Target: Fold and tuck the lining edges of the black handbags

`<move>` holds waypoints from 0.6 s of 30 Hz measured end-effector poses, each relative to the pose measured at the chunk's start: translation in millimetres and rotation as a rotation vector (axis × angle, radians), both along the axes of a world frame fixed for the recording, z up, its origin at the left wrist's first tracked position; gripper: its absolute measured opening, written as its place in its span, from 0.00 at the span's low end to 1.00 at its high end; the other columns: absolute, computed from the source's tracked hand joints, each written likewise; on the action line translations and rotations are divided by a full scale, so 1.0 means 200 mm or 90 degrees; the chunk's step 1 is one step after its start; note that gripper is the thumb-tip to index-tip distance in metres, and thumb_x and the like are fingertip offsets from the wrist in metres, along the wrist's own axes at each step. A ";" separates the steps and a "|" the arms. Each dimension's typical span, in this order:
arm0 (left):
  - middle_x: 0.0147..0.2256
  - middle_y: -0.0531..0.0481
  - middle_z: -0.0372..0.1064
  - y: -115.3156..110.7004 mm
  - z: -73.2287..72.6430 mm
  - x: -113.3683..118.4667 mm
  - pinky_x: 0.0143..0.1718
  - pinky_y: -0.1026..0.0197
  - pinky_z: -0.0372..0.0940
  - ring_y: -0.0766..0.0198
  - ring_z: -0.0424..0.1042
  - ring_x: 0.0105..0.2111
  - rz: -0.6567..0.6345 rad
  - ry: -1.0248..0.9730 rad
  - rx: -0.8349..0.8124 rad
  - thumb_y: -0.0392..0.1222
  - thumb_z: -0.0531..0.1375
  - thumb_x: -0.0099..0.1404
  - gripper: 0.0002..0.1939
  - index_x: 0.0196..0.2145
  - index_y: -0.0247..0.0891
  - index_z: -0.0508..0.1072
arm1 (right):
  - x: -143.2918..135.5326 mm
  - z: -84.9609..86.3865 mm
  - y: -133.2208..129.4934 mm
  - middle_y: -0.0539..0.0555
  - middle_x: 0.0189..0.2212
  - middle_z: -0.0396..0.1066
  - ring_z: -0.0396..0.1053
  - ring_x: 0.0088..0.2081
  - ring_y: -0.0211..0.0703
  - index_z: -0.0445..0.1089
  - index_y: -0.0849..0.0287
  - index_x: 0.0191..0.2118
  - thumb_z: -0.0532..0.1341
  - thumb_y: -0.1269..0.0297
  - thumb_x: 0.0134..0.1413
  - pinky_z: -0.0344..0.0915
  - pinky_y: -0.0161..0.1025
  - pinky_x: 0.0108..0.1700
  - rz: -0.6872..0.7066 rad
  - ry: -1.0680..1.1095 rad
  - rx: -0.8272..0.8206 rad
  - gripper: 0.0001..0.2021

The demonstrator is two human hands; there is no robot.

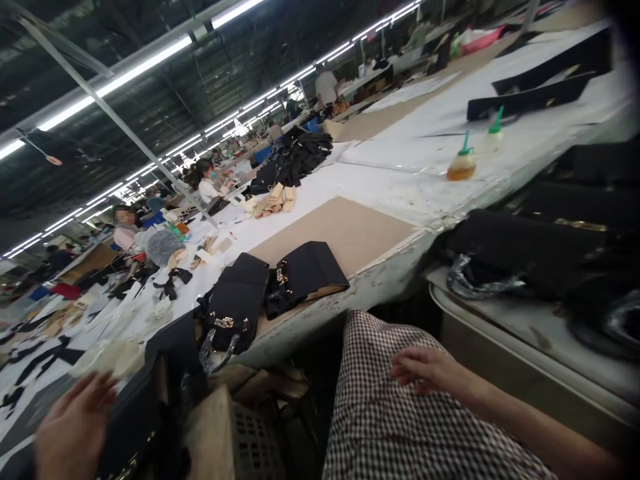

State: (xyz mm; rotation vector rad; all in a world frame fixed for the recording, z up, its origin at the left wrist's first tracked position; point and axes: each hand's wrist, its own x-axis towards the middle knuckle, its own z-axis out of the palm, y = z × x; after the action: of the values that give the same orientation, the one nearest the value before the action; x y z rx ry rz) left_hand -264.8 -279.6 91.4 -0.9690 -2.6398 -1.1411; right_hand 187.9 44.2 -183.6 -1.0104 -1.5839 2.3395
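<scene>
My left hand point(75, 420), blurred, is raised at the lower left beside a black bag point(133, 413), its fingers extended and nothing visible in them. Over the checkered cloth point(370, 387) on my lap, my right hand point(420, 370) hovers with loosely stretched fingers and holds nothing. Two black bags lie at the table's near edge: one point(243, 290) has gold fittings and a plastic-wrapped handle, the other point(313, 267) lies to its right on brown board.
Two bottles with green nozzles, one holding amber liquid point(461, 167), stand on the white table point(390, 183). More black bags point(525, 247) rest on a surface at the right. A crate point(255, 433) is below. Several people work farther back.
</scene>
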 end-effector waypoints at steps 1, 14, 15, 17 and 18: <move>0.47 0.42 0.70 0.14 -0.08 0.01 0.41 0.52 0.72 0.57 0.74 0.41 -0.046 0.019 -0.013 0.50 0.55 0.74 0.19 0.56 0.34 0.66 | -0.01 0.00 -0.01 0.62 0.45 0.76 0.74 0.46 0.51 0.72 0.60 0.46 0.62 0.43 0.56 0.71 0.37 0.38 0.011 0.003 0.021 0.24; 0.37 0.40 0.72 1.39 -0.48 0.24 0.59 0.42 0.52 0.49 0.68 0.48 -0.539 0.233 -0.308 0.30 0.55 0.63 0.06 0.33 0.35 0.72 | 0.02 0.24 -0.16 0.58 0.39 0.76 0.73 0.40 0.47 0.72 0.60 0.40 0.57 0.51 0.60 0.67 0.35 0.32 0.025 0.024 0.150 0.16; 0.36 0.42 0.71 1.40 -0.46 0.24 0.60 0.43 0.52 0.49 0.69 0.47 -0.539 0.226 -0.304 0.32 0.57 0.62 0.04 0.31 0.36 0.71 | 0.01 0.25 -0.17 0.58 0.38 0.76 0.73 0.40 0.47 0.71 0.60 0.40 0.57 0.52 0.60 0.67 0.35 0.31 0.025 0.028 0.149 0.16; 0.39 0.43 0.71 1.42 -0.39 0.28 0.59 0.47 0.54 0.51 0.68 0.46 -0.535 0.199 -0.276 0.37 0.57 0.64 0.04 0.32 0.37 0.70 | -0.02 0.27 -0.19 0.58 0.37 0.76 0.73 0.39 0.48 0.72 0.60 0.39 0.57 0.53 0.59 0.67 0.36 0.31 0.026 0.046 0.150 0.15; 0.41 0.43 0.70 1.44 -0.36 0.32 0.58 0.49 0.56 0.52 0.69 0.47 -0.530 0.179 -0.253 0.40 0.56 0.66 0.06 0.34 0.37 0.70 | -0.05 0.30 -0.20 0.58 0.37 0.76 0.73 0.39 0.48 0.72 0.60 0.39 0.57 0.53 0.60 0.67 0.36 0.31 0.030 0.059 0.156 0.15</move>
State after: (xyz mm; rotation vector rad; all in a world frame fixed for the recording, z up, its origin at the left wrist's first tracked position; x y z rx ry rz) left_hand -200.2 7.7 20.3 -2.2377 -2.2879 -0.4680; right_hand 178.2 4.0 -124.4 -0.8075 -1.8189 2.1183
